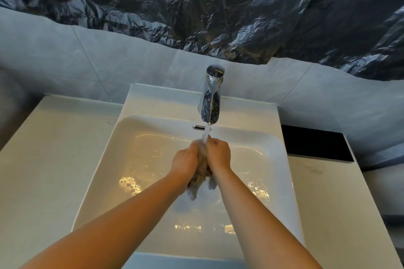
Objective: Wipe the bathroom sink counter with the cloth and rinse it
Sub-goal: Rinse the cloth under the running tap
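Gripping the cloth (202, 168) between them, left hand (184, 162) and right hand (218, 154) squeeze it under tap (211, 96).

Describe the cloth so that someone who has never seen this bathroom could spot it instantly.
Start at the white sink set in the counter, with the chrome faucet at its back. Follow the running water down to the left hand and right hand, which grip the cloth between them. It is the only soft, crumpled, brownish thing, hanging wet below the fists.
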A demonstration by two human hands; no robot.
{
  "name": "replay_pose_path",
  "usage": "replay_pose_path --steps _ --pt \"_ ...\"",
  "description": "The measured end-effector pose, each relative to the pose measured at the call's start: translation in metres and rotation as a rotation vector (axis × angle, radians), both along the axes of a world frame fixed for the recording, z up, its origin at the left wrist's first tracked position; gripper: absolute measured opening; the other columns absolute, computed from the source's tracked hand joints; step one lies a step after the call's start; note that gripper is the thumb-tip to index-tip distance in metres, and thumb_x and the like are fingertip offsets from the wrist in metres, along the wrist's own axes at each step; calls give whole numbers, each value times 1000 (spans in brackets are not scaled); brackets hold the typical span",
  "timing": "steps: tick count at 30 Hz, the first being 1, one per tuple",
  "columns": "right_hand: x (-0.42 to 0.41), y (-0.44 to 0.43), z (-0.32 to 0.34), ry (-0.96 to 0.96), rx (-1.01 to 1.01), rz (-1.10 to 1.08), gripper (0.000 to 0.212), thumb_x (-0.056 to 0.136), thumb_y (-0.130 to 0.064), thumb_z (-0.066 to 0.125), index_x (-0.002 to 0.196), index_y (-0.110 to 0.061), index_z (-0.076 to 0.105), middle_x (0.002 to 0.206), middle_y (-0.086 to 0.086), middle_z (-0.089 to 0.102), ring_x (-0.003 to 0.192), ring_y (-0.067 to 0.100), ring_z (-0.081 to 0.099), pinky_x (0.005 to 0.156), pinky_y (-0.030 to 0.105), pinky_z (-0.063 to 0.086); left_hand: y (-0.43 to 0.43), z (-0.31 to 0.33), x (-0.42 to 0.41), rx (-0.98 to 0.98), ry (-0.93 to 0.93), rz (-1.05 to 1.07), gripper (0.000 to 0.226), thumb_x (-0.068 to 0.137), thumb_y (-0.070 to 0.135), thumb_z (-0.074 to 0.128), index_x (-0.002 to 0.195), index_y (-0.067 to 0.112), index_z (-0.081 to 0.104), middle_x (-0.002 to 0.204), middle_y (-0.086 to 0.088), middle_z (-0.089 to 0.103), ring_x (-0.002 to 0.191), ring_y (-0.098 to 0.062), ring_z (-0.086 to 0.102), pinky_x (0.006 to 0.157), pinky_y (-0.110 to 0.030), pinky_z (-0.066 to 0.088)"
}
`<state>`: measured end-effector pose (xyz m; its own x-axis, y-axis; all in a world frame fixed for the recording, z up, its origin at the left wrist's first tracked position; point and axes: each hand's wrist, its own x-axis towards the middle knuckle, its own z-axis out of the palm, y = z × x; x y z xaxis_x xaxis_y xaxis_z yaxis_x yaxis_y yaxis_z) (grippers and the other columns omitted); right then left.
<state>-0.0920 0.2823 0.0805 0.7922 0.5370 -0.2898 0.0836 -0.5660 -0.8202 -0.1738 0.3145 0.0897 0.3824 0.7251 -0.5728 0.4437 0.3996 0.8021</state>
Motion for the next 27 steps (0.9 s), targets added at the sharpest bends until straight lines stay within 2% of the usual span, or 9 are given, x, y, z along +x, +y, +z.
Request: replay_pose_path --steps 2,5,8,11,14,16,20,23,27 --pt "0 1 -3 84 -5 25 43 97 -45 42 78 -11 60 74 3 61 75 21 58 61 27 42 11 1 -3 -6 -30 43 51 98 44 34 82 9 68 80 -21 70 78 -33 69 80 -43 56" --pt "-13 -12 -11 524 199 57 45 91 -57 44 113 -19 57 106 9 67 97 26 64 73 38 57 33 3 -2 22 -99 146 48 97 45 36 82 12 68 82 -17 70 83 -30 67 85 -42 54" --pt "-22 -35 -14 763 318 79 27 97 -36 49 108 -13 58 90 5 67 76 14 63 67 30 53 45 8 -1 221 15 57 53 99 45 31 80 7 62 76 -11 62 79 -26 60 79 -35 50" --pt "-23 -37 -7 629 362 -62 25 96 -30 50 79 -14 53 62 -1 49 54 9 43 56 25 38 39 8 -2 498 128 -71 57 101 38 27 70 0 56 64 -11 52 70 -29 52 66 -35 42" --pt "-16 -31 4 399 416 -150 28 99 -32 42 83 -18 59 82 2 64 76 11 60 67 24 48 34 -2 0 482 165 -55 47 99 43 32 93 2 54 78 -7 54 79 -25 52 65 -31 40" --pt "-14 -28 12 486 492 -179 28 100 -34 40 99 -20 64 105 5 67 97 12 63 81 29 53 32 -3 4 248 136 -10 51 96 51 34 116 7 47 97 -6 55 92 -24 54 81 -35 47" --pt "-13 -21 18 470 475 -140 35 99 -41 40 117 -17 57 114 6 63 106 17 60 90 37 53 27 3 0 -383 -234 -60 65 94 61 28 108 10 65 100 -16 71 95 -29 66 85 -44 53" --pt "-15 -19 16 96 338 -115 26 98 -39 43 112 -19 52 105 -1 61 95 12 60 75 19 51 23 -4 2 -255 -150 -1 65 93 61 30 107 8 65 105 -17 69 97 -30 66 93 -45 51" --pt "-26 -10 5 -36 331 -96 35 96 -43 47 125 -25 44 110 -7 61 97 9 62 75 19 53 20 -6 9 -57 65 85 68 94 60 21 99 7 63 90 -17 67 83 -30 65 83 -44 55"
